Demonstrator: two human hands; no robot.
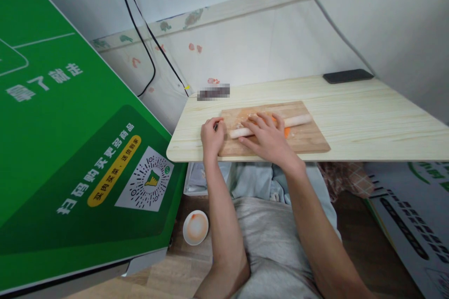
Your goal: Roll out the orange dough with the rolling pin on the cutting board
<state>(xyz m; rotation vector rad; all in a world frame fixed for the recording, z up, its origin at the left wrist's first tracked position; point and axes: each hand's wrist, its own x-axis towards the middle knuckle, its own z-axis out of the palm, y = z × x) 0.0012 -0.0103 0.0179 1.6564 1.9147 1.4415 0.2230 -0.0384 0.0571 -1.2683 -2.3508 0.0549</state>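
Observation:
A wooden cutting board (308, 144) lies at the table's front edge. Across it runs a pale rolling pin (298, 120), slightly slanted. My right hand (268, 138) rests on top of the pin with its fingers stretched and spread. Bits of something flat and orange (287, 131) show under the pin and between the fingers; most of it is hidden. Whitish crumbs or smears lie on the board around it. My left hand (213, 139) is closed at the board's left edge. Something small and dark shows between its fingers, too unclear to name.
The pale wood-grain table (372, 121) stands against a wall. A black phone (347, 75) lies at the back right, and a blurred patch covers something at the back left. A green printed panel (70, 149) rises close on the left. Below, a white bowl (195, 227) sits low down.

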